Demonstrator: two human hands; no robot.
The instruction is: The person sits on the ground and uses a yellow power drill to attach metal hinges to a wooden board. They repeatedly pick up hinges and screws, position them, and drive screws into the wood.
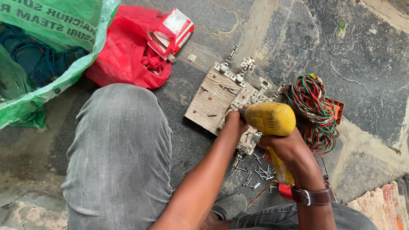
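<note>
My right hand [286, 150] grips the handle of a yellow power drill [271, 119], whose nose points left and down at a worn wooden board [213, 98] on the stone floor. My left hand [233, 120] sits at the drill's tip, fingers closed on something small against the board; what it pinches is hidden. Several metal cabinet hinges [243, 68] lie along the board's far and right edges. Loose screws [260, 170] are scattered on the floor beneath the drill.
A coil of red and green wire [313, 113] lies right of the drill beside an orange box [338, 110]. A red plastic bag [128, 51] with a small carton [178, 26] and a green woven sack [51, 47] sit at upper left. My grey-trousered knee [119, 149] fills the left foreground.
</note>
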